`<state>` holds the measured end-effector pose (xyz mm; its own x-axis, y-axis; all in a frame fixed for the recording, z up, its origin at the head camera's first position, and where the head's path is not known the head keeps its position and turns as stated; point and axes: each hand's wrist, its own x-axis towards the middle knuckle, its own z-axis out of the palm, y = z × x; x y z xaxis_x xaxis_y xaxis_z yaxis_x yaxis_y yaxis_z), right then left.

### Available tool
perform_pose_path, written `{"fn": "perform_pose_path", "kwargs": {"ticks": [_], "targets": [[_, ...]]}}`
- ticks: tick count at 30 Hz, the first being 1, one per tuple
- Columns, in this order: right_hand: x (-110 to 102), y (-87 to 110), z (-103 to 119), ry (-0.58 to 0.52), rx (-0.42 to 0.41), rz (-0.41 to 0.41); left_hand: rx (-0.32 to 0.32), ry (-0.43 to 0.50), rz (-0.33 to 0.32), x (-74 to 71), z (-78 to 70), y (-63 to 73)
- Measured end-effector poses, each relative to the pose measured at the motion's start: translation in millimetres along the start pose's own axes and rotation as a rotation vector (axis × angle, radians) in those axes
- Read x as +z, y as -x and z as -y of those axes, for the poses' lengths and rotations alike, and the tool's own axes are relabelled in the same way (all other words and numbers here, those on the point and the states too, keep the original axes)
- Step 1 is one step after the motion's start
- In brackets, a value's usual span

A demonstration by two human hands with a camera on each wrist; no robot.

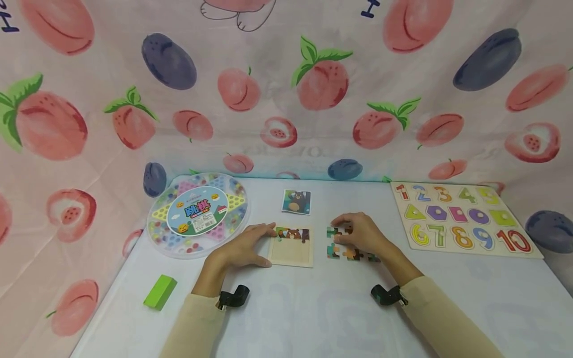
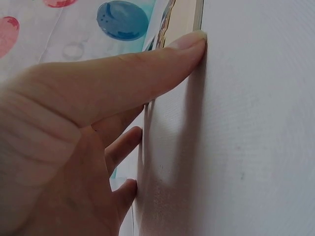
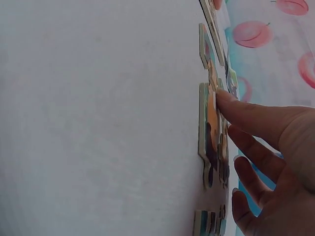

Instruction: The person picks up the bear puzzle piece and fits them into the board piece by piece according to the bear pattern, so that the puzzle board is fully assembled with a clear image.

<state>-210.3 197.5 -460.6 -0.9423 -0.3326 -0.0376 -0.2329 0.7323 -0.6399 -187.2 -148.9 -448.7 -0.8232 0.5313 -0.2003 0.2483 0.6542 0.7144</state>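
Mid-table, tray: pale wooden square puzzle tray (image 1: 292,253) lies flat on the white table (image 1: 291,318); bear-head pieces (image 1: 293,234) along its far edge, bare wood toward its near edge. A shove on the rim could shake that row loose.
Left hand: left hand (image 1: 248,244) spread wide, thumb at the tray's near-left corner, forefinger by the far-left. Bracing looks one-sided; a push from the left could slide the tray rightward into the loose stuff.
Loose pieces: interlocking wooden bear-puzzle pieces (image 1: 352,254) off the tray's right edge, apart from it, in close rows. Tabs sit tight together, so picking one could drag neighbours.
Right hand: right hand (image 1: 364,234) over the far row, thumb and forefinger narrowed about a piece. Can't tell if it has a grip. Fingers hide part of the row; wrong pick or slip on a thin edge possible.
Wrist camera: black right wrist camera (image 1: 386,295) hangs nearer the table's front edge. Could snag the nearest pieces if the forearm drops.
Card: small square bear picture card (image 1: 296,202) beyond the tray's far edge. Overreach could knock it.
Disc: round clear-rimmed game board (image 1: 198,211), far-left of table, just beside the left hand. An elbow-out move could bump it.
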Motion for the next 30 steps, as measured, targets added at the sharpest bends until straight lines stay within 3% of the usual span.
{"fn": "perform_pose_path", "kwargs": {"ticks": [30], "targets": [[-0.6,0.9,7.7,-0.016,0.05,-0.021,-0.012,0.015,-0.002,1.2,0.8,-1.5]]}}
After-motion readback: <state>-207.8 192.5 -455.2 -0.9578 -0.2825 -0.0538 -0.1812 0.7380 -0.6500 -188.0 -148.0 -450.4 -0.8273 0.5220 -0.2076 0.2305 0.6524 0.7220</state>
